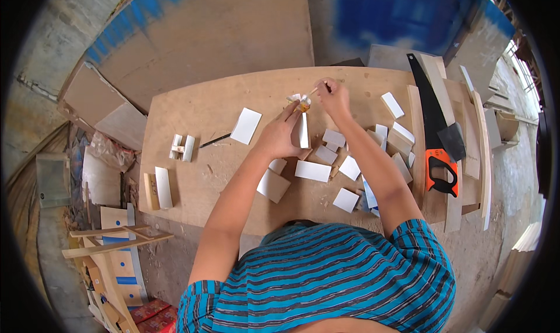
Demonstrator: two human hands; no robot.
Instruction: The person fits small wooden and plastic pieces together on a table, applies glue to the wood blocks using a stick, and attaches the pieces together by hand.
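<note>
My left hand (279, 136) is closed round a white-faced wood piece (303, 130), held on edge over the table. Its fingertips reach a small container (303, 105) with whitish and amber stuff at its top; whether they grip it too, I cannot tell. Pinched in my right hand (334, 101) is a thin light stick (314, 91), its lower end at the container. Under and beside my forearms lie several white-faced blocks, among them a long white block (312, 171) and a square white block (346, 200).
A handsaw (441, 164) with an orange handle lies right, beside a dark scraper blade (452, 141) and long wood strips (416, 134). At left are a white panel (246, 126), a black pencil (215, 140), a small joined assembly (182, 148) and an upright white-faced piece (163, 187).
</note>
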